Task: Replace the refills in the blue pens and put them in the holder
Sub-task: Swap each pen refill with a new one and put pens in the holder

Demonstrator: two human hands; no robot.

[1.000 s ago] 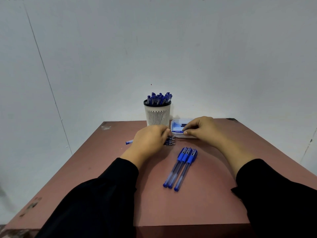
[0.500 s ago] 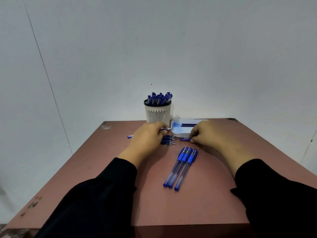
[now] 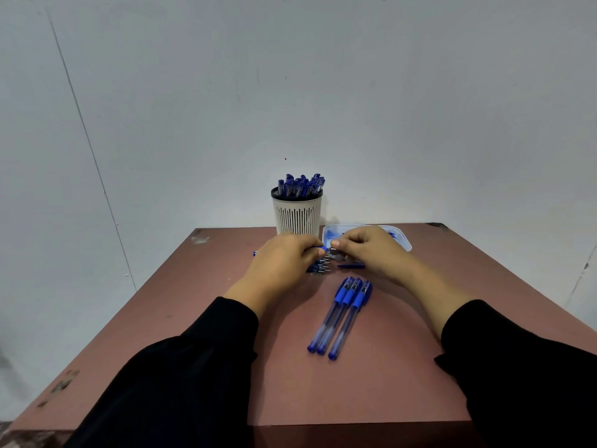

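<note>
My left hand (image 3: 287,257) grips a blue pen barrel whose blue end (image 3: 321,248) shows at my fingertips. My right hand (image 3: 368,248) faces it, thumb and fingers pinching a small part at the pen's tip; the part itself is mostly hidden. Both hands hover just in front of the white slotted holder (image 3: 297,215), which is full of blue pens. Under my left hand lie several blue refills (image 3: 321,266) with metal tips. A loose blue piece (image 3: 350,266) lies below my right hand. Three blue pens (image 3: 342,315) lie side by side nearer to me.
A shallow white tray (image 3: 402,240) with blue bits stands behind my right hand, beside the holder. The reddish-brown table (image 3: 323,389) ends at a grey wall behind the holder. My black sleeves cover the near table edge on both sides.
My right hand left the tray, dipped to the table near the loose blue piece, then rose to meet my left hand. My left hand lifted the pen end to the right hand's fingertips.
</note>
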